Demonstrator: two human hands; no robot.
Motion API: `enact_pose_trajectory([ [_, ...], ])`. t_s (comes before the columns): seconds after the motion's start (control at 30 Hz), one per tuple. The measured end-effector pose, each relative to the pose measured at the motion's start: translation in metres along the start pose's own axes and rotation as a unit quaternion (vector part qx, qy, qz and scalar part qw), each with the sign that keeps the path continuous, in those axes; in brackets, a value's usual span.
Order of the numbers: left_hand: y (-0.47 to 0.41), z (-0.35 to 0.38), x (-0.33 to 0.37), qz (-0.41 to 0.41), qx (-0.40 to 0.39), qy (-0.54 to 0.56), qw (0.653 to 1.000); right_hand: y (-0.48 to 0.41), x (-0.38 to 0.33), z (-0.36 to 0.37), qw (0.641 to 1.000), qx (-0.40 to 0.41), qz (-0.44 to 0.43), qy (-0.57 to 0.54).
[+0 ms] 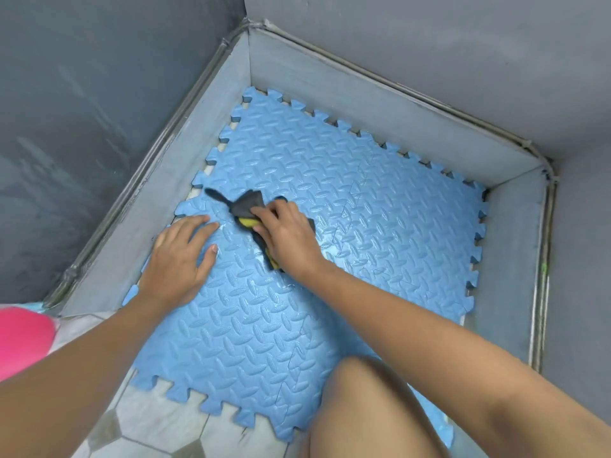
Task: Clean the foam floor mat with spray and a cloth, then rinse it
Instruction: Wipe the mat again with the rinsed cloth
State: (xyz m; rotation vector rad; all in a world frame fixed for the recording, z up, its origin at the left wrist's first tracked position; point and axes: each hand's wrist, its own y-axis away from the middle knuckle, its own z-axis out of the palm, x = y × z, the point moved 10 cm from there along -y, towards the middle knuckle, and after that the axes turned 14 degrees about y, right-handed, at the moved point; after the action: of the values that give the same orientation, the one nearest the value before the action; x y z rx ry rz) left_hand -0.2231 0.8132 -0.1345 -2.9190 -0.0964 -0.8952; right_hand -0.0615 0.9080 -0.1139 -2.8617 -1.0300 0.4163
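Foam floor mat, blue, lies flat in the grey-walled corner, its near edge on the tiled floor. Left hand presses flat on the mat with fingers straight; right hand grips the dark cloth against the wet mat surface

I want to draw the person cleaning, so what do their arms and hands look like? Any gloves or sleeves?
No gloves, and no sleeves in view. The left forearm and right forearm are bare right down to the wrists. The bare left hand and bare right hand wear no rings, watch or bracelets that show. The left thumbnail looks short and unpainted.
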Motion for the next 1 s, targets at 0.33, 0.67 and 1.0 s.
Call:
enact_pose_trajectory([
  [0.33,0.0,0.0,-0.001,-0.006,-0.004,0.01,1.0,0.114,0.316,-0.1,0.91,0.003,0.377,0.173],
  [0.67,-0.001,0.001,-0.003,-0.007,-0.005,0.005,1.0,-0.002,0.231,-0.058,0.939,0.015,0.335,0.076],
  [1.0,0.0,-0.003,0.004,0.006,0.006,-0.003,1.0,0.087,0.003,-0.014,0.982,-0.082,-0.165,0.032],
])
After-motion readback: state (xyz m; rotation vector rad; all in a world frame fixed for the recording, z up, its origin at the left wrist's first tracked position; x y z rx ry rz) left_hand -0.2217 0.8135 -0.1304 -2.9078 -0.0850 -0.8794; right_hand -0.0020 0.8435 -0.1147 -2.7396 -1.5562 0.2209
